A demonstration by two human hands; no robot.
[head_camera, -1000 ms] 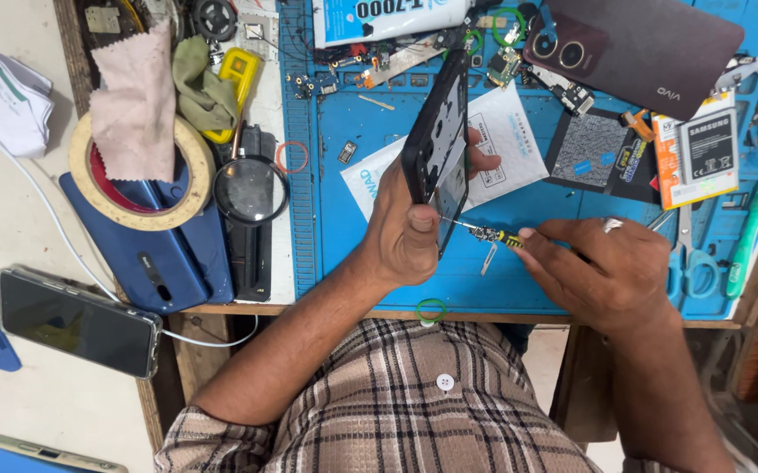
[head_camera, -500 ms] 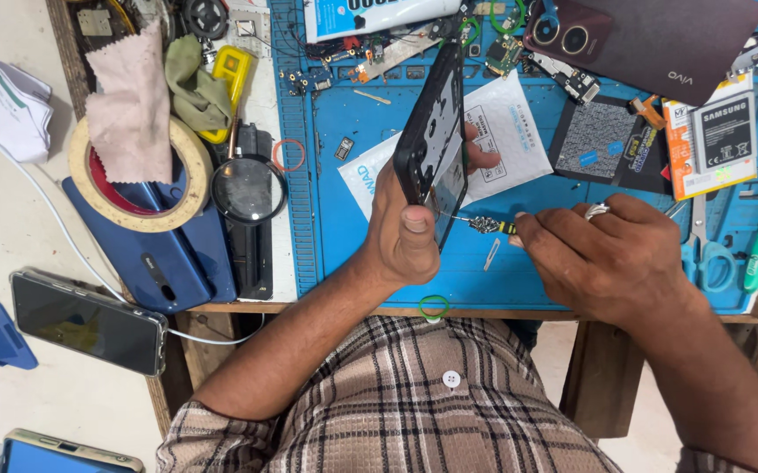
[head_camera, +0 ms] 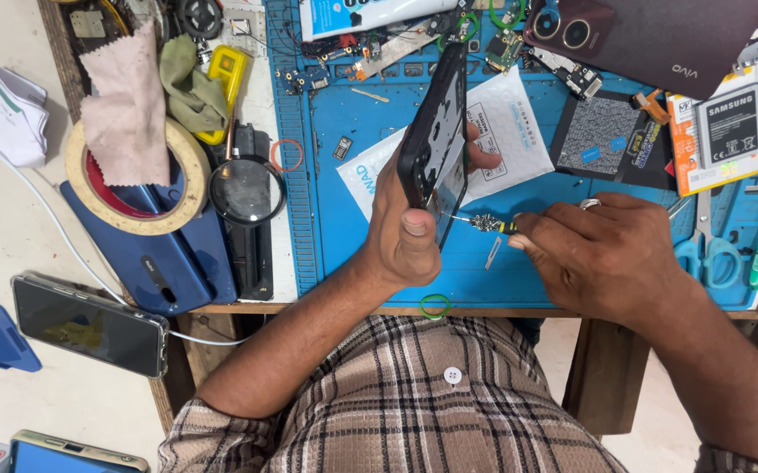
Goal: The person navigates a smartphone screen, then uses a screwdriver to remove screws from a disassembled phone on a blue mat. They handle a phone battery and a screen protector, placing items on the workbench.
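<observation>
Left hand [head_camera: 405, 232] clamped around an open phone [head_camera: 436, 131], held upright on edge above the blue mat [head_camera: 344, 228]. Right hand [head_camera: 602, 254] pinching a screwdriver [head_camera: 484, 222], tip at the phone's lower edge. White pouch [head_camera: 506, 131] flat behind; orange-white battery pack [head_camera: 716, 127] far right. Green ring [head_camera: 435, 306] at the counter [head_camera: 309, 308] edge.

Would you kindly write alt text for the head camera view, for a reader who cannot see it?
Seen from above, the left hand holds a black phone body upright on edge over a blue work mat, while the right hand applies a small screwdriver to it. Phone parts, tape and scissors surround them.
</observation>
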